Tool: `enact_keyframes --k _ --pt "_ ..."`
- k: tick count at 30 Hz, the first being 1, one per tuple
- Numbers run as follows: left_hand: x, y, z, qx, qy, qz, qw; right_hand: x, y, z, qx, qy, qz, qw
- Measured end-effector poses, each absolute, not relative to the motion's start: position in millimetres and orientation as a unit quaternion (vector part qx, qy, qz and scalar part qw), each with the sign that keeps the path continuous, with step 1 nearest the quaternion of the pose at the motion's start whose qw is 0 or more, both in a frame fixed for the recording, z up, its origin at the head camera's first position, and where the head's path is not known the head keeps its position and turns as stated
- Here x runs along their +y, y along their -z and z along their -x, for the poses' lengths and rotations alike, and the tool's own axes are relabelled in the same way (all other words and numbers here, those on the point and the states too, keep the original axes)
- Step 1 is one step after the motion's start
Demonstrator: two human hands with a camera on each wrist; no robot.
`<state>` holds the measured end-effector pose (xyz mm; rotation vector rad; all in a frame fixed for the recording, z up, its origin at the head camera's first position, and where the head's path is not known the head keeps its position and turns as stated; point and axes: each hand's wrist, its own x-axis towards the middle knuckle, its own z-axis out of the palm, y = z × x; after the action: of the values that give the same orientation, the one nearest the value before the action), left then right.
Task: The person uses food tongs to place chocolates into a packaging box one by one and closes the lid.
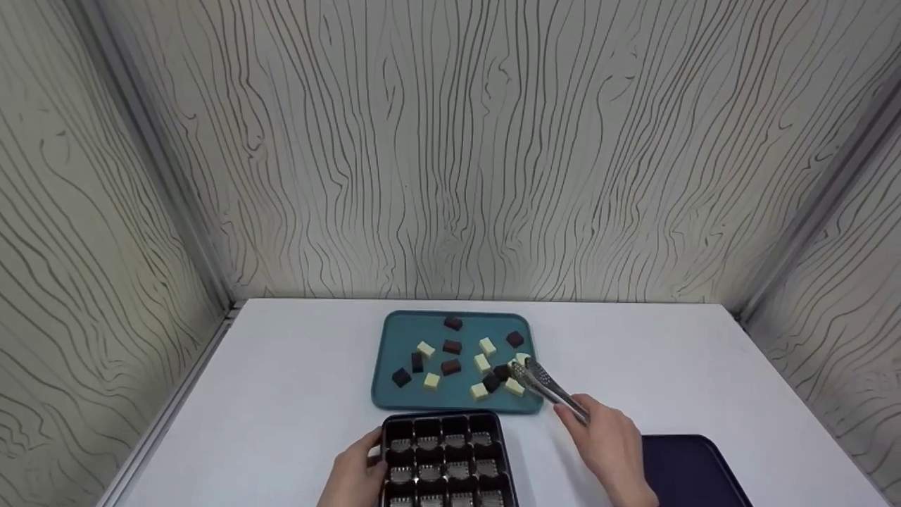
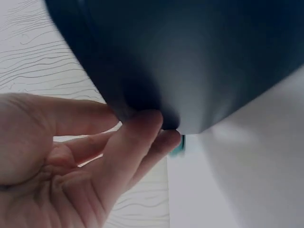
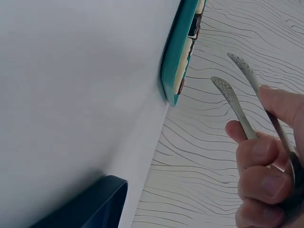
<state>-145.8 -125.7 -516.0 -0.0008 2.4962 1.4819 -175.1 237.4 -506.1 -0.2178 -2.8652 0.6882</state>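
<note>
My left hand (image 1: 357, 470) grips the left edge of a dark box (image 1: 448, 417) divided into small compartments, which show no pieces in them. In the left wrist view the fingers (image 2: 137, 137) pinch the edge of its dark outer side. Metal tongs (image 1: 556, 393) are held in my right hand (image 1: 607, 443). Their tips stand apart with nothing between them in the right wrist view, and in the head view they overlap the right side of a teal tray (image 1: 405, 322). Cream and dark brown chocolate pieces (image 1: 452, 346) lie scattered on that tray; one cream piece (image 1: 522, 358) is partly hidden behind the tips.
A dark navy tray (image 1: 686, 468) lies at the right front of the white table (image 1: 281, 380), beside my right wrist. Panels with a wood-grain pattern (image 1: 450, 155) stand behind the table and on both sides. The teal tray lies just beyond the box.
</note>
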Motion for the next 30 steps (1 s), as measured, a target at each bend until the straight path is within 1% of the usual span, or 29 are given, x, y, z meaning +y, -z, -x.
enact_keyframes --k 7,11,16,20,23,30 --pt "-118 517 144 0.844 -0.520 -0.016 0.130 244 513 172 -0.970 -0.223 0.068 0.064" --pt "-113 518 144 0.833 -0.535 -0.031 0.136 249 514 171 -0.973 -0.212 0.070 0.059" --pt "-105 519 144 0.832 -0.539 -0.047 0.125 248 512 175 -0.976 -0.201 0.043 0.074" --pt "-102 518 142 0.835 -0.534 -0.055 0.121 246 507 184 -0.978 -0.182 0.003 0.098" --pt "-101 518 142 0.837 -0.531 -0.053 0.123 245 502 191 -0.980 -0.169 -0.025 0.105" --pt "-102 520 142 0.838 -0.528 -0.050 0.128 243 491 199 -0.986 -0.134 -0.055 0.078"
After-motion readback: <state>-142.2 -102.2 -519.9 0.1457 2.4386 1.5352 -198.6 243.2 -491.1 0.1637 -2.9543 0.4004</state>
